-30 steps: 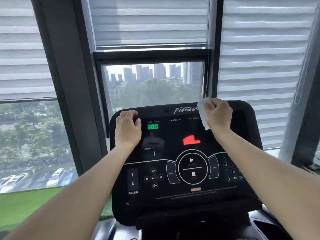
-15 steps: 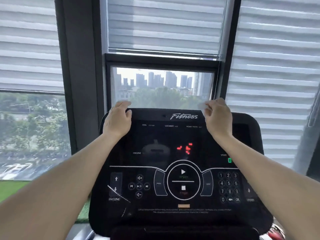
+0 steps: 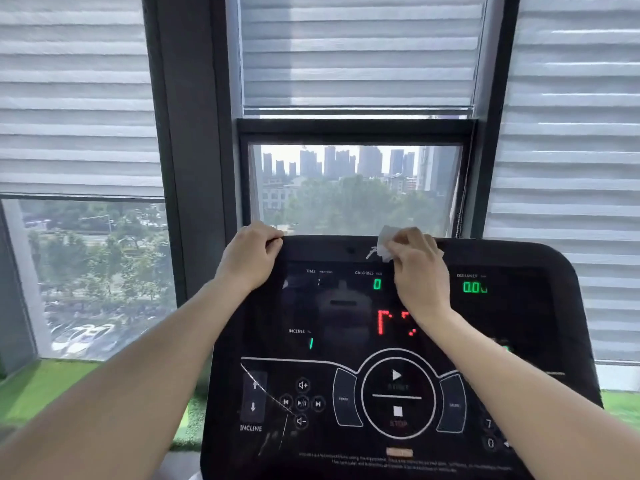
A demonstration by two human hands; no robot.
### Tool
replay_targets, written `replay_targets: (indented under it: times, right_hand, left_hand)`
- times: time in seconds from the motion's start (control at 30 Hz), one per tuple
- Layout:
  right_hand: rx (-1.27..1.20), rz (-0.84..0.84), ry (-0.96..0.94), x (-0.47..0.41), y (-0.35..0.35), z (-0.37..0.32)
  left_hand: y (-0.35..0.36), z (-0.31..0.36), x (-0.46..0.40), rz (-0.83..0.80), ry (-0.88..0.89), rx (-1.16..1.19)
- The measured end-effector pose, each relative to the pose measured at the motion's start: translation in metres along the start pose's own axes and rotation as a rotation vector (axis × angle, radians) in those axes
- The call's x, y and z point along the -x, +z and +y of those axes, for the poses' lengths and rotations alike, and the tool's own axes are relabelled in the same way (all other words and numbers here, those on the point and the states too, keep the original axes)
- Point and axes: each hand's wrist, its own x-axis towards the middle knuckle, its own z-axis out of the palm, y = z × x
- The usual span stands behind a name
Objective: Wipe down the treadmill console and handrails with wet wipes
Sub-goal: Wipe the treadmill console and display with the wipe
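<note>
The black treadmill console (image 3: 512, 341) fills the lower right, its display lit with green and red digits and white button marks. My left hand (image 3: 251, 256) grips the console's top left edge, fingers curled over the rim. My right hand (image 3: 417, 268) presses a crumpled white wet wipe (image 3: 385, 242) against the top strip of the console near the middle, covering the logo. No handrails are visible.
A window wall stands just behind the console, with dark frame posts (image 3: 187, 150) and lowered grey blinds (image 3: 360, 50). Green artificial turf (image 3: 38, 389) covers the floor at the lower left.
My right hand with the wipe has slid left along the console's top edge toward the middle. The view has shifted left, so the console sits further right. The display readouts have changed.
</note>
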Motion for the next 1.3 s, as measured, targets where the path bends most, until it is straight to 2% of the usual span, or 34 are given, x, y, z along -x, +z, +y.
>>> replay_targets:
  times: [0.23,0.33,0.4,0.57,0.73,0.9,1.03,1.17,1.3]
  right_hand:
    - [-0.030,-0.247,-0.208,-0.008,0.030,-0.072]
    - [-0.016,-0.315,-0.235,-0.015,0.024,-0.075]
    - [0.086,-0.365,-0.262,-0.010,0.009,-0.057]
    - [0.183,-0.303,-0.145,0.009,-0.033,0.016]
    - [0.243,-0.250,-0.073,0.010,-0.027,0.003]
    - [0.163,-0.293,-0.171,-0.006,0.001,-0.048]
    - [0.200,-0.327,-0.294,-0.020,0.015,-0.087]
    - [0.333,-0.328,-0.346,-0.014,0.005,-0.060]
    - [0.370,-0.107,-0.294,0.009,-0.018,-0.002]
  left_hand:
    - [0.007,-0.003,0.002,0.057,0.032,0.011]
    - [0.009,-0.004,0.004,0.081,0.037,0.020]
    - [0.010,-0.003,0.006,0.091,0.030,0.025]
    - [0.013,0.001,0.007,0.110,-0.007,0.057]
    - [0.011,0.001,0.007,0.087,-0.014,0.075]
    - [0.011,0.000,0.008,0.090,0.001,0.085]
    - [0.011,0.000,0.010,0.093,0.002,0.090]
    - [0.009,0.001,0.009,0.081,0.003,0.079]
    - [0.012,0.002,0.010,0.098,-0.011,0.081]
